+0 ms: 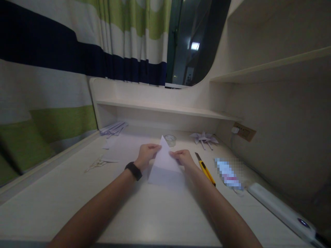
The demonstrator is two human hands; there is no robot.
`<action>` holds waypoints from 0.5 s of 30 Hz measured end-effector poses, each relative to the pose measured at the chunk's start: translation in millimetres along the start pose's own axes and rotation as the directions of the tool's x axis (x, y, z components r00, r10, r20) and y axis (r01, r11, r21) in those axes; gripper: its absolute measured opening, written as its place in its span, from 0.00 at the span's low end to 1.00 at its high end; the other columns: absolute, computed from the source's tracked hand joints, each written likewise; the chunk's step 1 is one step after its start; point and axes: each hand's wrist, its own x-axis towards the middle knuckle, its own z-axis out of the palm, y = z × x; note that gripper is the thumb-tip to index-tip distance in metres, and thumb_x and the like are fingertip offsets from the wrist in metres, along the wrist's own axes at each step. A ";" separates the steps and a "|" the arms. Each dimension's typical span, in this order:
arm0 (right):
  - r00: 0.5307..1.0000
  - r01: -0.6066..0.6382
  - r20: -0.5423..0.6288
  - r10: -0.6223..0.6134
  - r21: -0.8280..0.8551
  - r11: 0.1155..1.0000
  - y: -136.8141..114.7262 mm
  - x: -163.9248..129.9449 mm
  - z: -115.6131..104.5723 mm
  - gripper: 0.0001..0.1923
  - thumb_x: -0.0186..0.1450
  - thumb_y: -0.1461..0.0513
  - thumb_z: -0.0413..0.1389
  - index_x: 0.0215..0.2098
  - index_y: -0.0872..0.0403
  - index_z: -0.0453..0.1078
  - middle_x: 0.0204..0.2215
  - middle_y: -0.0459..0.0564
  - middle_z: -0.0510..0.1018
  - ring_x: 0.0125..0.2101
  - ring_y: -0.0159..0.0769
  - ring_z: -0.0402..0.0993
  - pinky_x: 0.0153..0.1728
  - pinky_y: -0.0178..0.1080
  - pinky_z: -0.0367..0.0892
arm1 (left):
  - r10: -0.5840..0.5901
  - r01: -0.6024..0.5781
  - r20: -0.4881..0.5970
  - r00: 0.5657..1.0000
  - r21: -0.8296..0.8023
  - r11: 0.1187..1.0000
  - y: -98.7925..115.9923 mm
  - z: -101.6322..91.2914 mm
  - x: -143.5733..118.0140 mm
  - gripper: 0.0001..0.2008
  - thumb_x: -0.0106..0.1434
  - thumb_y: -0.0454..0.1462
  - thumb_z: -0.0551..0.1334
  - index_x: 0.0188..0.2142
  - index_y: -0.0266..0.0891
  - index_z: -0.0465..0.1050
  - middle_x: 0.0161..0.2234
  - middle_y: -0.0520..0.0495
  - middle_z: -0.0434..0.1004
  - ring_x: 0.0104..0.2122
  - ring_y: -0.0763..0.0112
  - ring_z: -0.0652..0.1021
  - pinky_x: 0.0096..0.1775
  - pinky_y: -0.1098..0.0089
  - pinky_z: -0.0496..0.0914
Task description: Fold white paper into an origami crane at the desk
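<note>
A sheet of white paper (165, 168) comes to a point at its far end and widens toward me, held just over the desk. My left hand (147, 155) pinches its left edge near the tip; a dark band sits on that wrist. On the opposite edge, my right hand (184, 157) grips the paper between thumb and fingers. Right behind the tip is a roll of clear tape (170, 140). A yellow utility knife (205, 169) with its blade out lies beside my right forearm.
White paper pinwheels (204, 137) lie at the back right, and a bundle of paper strips (113, 128) at the back left. Thin string (95, 163) lies on the left. A blurred-out phone (229, 174) and a long white device (281, 210) are at right, below a wall socket (245, 131).
</note>
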 end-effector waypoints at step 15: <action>0.999 -0.044 -0.015 0.044 0.017 0.999 3.2 -1.7 5.8 0.13 0.47 0.57 0.65 0.19 0.61 0.73 0.14 0.47 0.72 0.14 0.26 0.60 0.17 0.32 0.52 | -0.037 0.035 0.141 0.989 0.011 0.999 -9.7 -16.9 13.3 0.14 0.47 0.41 0.70 0.27 0.29 0.76 0.27 0.40 0.78 0.24 0.69 0.75 0.29 0.69 0.68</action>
